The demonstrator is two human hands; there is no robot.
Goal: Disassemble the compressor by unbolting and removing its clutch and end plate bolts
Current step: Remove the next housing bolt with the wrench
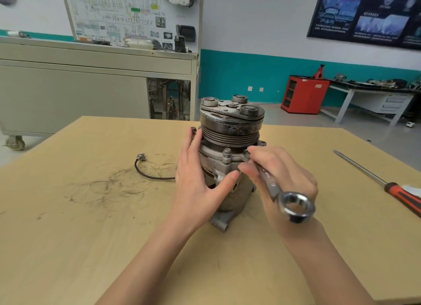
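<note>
Left hand (196, 186) flat against upright compressor (230, 127); right hand (284, 174) grips wrench (272, 185).

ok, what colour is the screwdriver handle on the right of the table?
Red and black: the screwdriver handle shows best in the head view.

Pale, scuffed wooden surface (91, 213) up front. Beyond its far left corner, a grey cabinet (68, 92) on a castor (15, 142), topped with a white wiring-diagram board (127, 12). Behind, white wall (250, 19) over a teal band (239, 76), two sockets (250, 88) low down. Past the far right corner, a red cabinet (305, 95) on grey floor (296, 122), beside a white workbench (396, 101) with drawers. Dark poster (364, 15) high up, soft even light throughout.
</note>
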